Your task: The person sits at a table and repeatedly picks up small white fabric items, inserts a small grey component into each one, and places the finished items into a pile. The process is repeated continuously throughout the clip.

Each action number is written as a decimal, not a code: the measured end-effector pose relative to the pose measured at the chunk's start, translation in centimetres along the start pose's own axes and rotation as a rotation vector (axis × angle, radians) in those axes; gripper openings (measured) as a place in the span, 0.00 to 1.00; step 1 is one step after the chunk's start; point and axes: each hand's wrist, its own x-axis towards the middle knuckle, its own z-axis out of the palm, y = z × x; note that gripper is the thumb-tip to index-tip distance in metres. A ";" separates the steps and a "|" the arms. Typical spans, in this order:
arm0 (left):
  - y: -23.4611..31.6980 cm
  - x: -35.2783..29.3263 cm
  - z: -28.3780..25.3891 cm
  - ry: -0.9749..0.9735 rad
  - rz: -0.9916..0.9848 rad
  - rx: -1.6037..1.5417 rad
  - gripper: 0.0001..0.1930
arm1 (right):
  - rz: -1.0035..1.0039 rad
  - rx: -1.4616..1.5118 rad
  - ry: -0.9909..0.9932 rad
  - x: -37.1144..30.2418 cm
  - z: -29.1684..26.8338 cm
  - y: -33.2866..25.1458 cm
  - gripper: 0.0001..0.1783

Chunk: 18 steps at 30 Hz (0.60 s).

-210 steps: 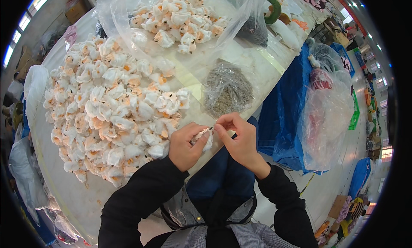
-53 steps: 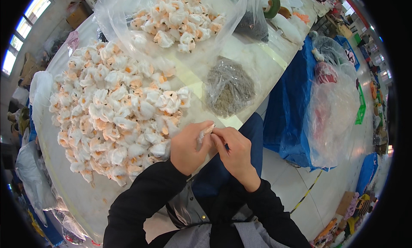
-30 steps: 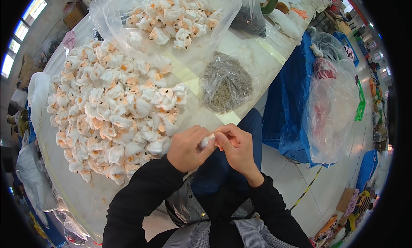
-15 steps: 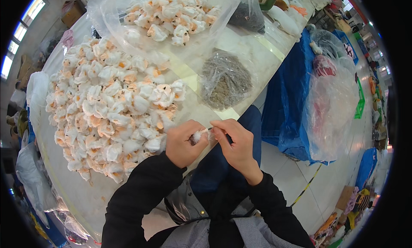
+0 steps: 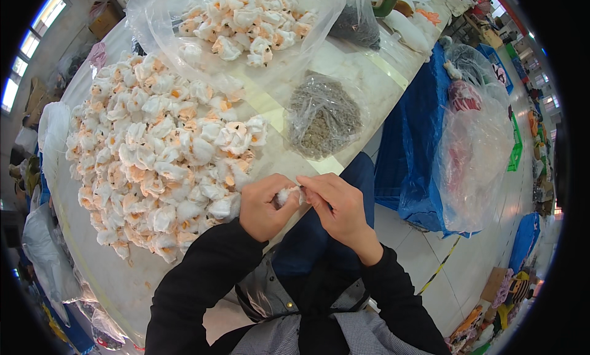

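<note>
My left hand [image 5: 265,206] is closed around a small white fluffy plush piece [image 5: 284,196], part of which shows between thumb and forefinger. Just to its right, my right hand [image 5: 338,209] pinches with thumb and forefinger at the piece's edge; what those fingertips hold is too small to make out. Both hands are over the table's near edge. Left of them spreads a large heap of white and peach plush pieces [image 5: 163,152], some with small dark spots. Beyond the hands lies a clear plastic bag of grey-brown grains [image 5: 326,118].
An open clear plastic bag [image 5: 153,32] with more plush pieces [image 5: 249,23] sits at the table's [image 5: 258,164] far side. A bag of dark material [image 5: 356,26] stands beside it. To the right is a blue tarp-lined container [image 5: 418,152] with a filled clear bag [image 5: 476,158].
My right hand has come slightly left, its fingertips closer to the plush piece. My left hand still grips the piece in nearly the same place.
</note>
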 end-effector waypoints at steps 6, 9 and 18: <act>-0.6 -0.1 0.2 -0.032 0.049 -0.010 0.03 | 0.070 0.076 -0.025 -0.2 -0.4 0.1 0.20; -0.5 -0.1 0.2 -0.030 0.033 -0.014 0.04 | 0.025 0.028 -0.024 0.0 -0.5 -0.2 0.18; -0.5 -0.2 0.2 -0.057 0.023 -0.058 0.04 | 0.156 0.111 -0.053 -0.1 -0.9 -0.2 0.13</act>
